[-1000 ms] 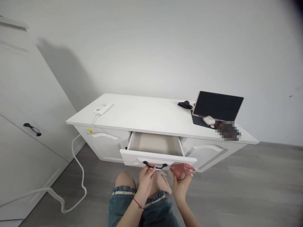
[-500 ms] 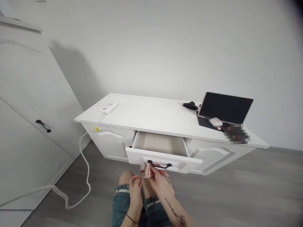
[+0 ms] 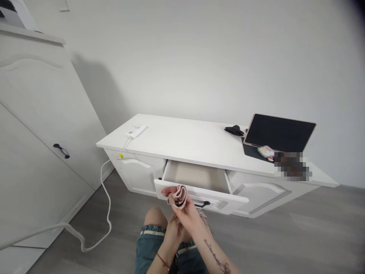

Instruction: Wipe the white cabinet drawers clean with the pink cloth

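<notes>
Facing a white cabinet (image 3: 176, 137) and its pulled-out drawer (image 3: 199, 175). Can see a laptop (image 3: 281, 131) at the right end. Cannot tell the grip of the left hand (image 3: 173, 230), partly hidden under the right wrist. Grasping in the right hand (image 3: 187, 213), before the drawer front, a pink-and-white cloth (image 3: 180, 196), rolled with coiled end showing. Cannot read the faint label (image 3: 137, 127) on a white corded box (image 3: 133, 133).

Soft, fairly even light brightens the white worktop (image 3: 182, 139) and the wall (image 3: 176, 91) along its back edge; the floor (image 3: 296, 232) is dimmer. A blurry-edged shadow (image 3: 99, 82) falls beyond the worktop's left end, and the drawer (image 3: 196, 175) is mildly shaded inside. Mosaic (image 3: 293, 166) masks the right front corner. The picture's upper right corner darkens; fine detail is soft.
</notes>
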`<state>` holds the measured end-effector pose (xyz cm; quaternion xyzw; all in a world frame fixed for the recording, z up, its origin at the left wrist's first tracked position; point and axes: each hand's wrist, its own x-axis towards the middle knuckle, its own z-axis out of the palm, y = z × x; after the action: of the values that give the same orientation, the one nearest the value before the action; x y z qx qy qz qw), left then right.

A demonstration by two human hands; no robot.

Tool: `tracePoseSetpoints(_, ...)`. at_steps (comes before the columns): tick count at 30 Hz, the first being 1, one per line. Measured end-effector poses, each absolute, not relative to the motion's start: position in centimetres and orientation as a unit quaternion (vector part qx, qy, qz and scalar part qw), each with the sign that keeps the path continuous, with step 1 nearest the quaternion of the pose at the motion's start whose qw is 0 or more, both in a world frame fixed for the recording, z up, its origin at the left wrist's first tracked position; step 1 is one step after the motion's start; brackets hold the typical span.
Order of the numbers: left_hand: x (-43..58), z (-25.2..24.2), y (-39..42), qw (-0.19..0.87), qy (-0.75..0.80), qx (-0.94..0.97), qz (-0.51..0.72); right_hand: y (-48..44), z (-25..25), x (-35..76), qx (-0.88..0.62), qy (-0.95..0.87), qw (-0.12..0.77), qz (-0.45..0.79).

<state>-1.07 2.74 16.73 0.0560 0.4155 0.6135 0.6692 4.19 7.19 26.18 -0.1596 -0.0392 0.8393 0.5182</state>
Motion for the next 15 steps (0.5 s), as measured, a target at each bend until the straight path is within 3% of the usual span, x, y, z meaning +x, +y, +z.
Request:
tracePoseSetpoints(7,0.8,20.7,5.5,0.742,0.321,0.106,0.579,5.3,27.5,13.4,-0.100,0.132,0.534,0.829)
tracePoseSetpoints(11,1.2,20.9,6.3,0.740,0.337,0.063,0.579,4.7,27.5,18.5,-0.104,0.103,0.574,0.806)
tracePoseSetpoints(15,1.5,20.4,7.2,0.724,0.366,0.044,0.583,4.4,27.5,22.6,-0.088,0.205,0.590,0.776)
